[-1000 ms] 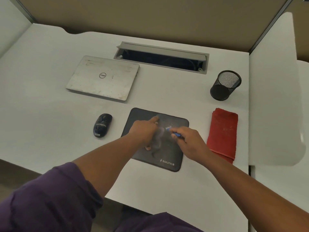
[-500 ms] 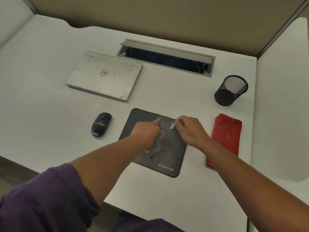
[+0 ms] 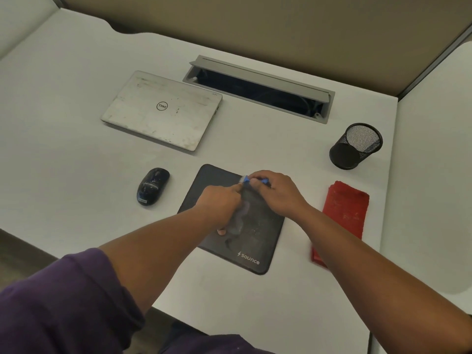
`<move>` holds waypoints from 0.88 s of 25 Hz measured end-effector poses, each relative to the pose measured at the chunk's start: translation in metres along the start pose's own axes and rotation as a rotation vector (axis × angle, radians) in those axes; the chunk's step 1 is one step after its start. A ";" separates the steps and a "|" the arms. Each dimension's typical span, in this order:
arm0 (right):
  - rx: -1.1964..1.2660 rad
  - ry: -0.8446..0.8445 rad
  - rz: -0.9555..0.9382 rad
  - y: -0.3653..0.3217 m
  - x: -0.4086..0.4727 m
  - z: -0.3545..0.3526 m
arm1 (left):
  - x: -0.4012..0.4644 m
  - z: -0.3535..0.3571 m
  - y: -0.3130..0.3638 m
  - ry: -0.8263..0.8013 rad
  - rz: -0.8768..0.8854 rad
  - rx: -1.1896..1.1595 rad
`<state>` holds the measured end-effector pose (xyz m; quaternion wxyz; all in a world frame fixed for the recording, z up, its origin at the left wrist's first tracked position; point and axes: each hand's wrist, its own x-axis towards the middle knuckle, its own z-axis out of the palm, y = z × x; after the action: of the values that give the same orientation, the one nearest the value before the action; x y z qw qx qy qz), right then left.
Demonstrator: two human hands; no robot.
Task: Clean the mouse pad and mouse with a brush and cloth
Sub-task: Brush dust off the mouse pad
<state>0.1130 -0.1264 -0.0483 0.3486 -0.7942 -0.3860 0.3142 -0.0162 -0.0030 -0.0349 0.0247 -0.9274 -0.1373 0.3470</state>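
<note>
A black mouse pad point(image 3: 258, 241) marked "sounce" lies on the white desk, dusty in its middle. My left hand point(image 3: 220, 203) presses flat on the pad with fingers spread, holding it down. My right hand point(image 3: 273, 191) grips a small blue brush point(image 3: 246, 179), whose pale bristles touch the pad's far edge. A black mouse point(image 3: 152, 185) sits to the left of the pad, untouched. A folded red cloth point(image 3: 343, 208) lies to the right of the pad, partly hidden by my right forearm.
A closed silver laptop point(image 3: 163, 109) lies at the back left. An open grey cable tray point(image 3: 258, 89) is set into the desk behind it. A black mesh pen cup point(image 3: 356, 146) stands at the back right. A white divider panel point(image 3: 434, 175) borders the right side.
My right hand has swept the brush away from me, from the pad's middle to its far edge. My left hand has stayed pressed on the pad.
</note>
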 end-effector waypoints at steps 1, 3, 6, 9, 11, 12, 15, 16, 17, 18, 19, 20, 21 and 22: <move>-0.051 -0.037 0.023 0.000 0.004 0.002 | 0.000 0.000 0.000 -0.003 -0.003 0.002; -0.188 0.025 0.121 0.005 0.007 0.000 | 0.001 -0.001 0.000 -0.013 0.006 -0.007; -0.172 0.204 0.156 0.011 0.005 -0.009 | 0.000 -0.004 -0.002 0.001 0.044 -0.003; 0.131 0.108 0.126 0.003 0.007 -0.008 | 0.000 -0.001 -0.002 0.004 0.016 -0.012; 0.125 0.027 0.144 0.002 0.011 -0.003 | 0.000 -0.001 -0.001 -0.006 0.005 -0.009; 0.055 0.034 0.169 0.003 0.013 -0.003 | 0.000 -0.002 -0.001 -0.008 0.014 -0.004; -0.322 0.119 0.225 0.015 0.009 -0.012 | 0.000 -0.003 0.000 -0.016 0.029 -0.004; -0.432 0.156 0.215 0.020 0.006 -0.016 | 0.000 -0.003 0.000 -0.021 0.029 -0.009; -0.462 0.191 0.189 0.022 0.002 -0.020 | 0.000 -0.003 -0.001 -0.023 0.027 -0.012; -0.396 0.199 0.162 0.022 0.000 -0.022 | 0.000 -0.002 -0.002 -0.022 0.024 -0.010; -0.244 0.176 0.136 0.019 0.000 -0.022 | 0.001 -0.002 -0.002 -0.018 0.023 -0.006; -0.103 0.134 0.113 0.014 0.001 -0.020 | 0.001 -0.002 -0.002 -0.016 0.023 -0.001; -0.026 0.084 0.096 0.009 0.003 -0.017 | 0.001 -0.002 -0.002 -0.013 0.026 0.002; -0.022 0.042 0.084 0.005 0.005 -0.013 | 0.001 -0.002 -0.001 -0.009 0.033 0.007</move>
<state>0.1278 -0.1285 -0.0462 0.3344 -0.8200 -0.3483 0.3075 -0.0144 -0.0017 -0.0335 0.0215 -0.9279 -0.1211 0.3519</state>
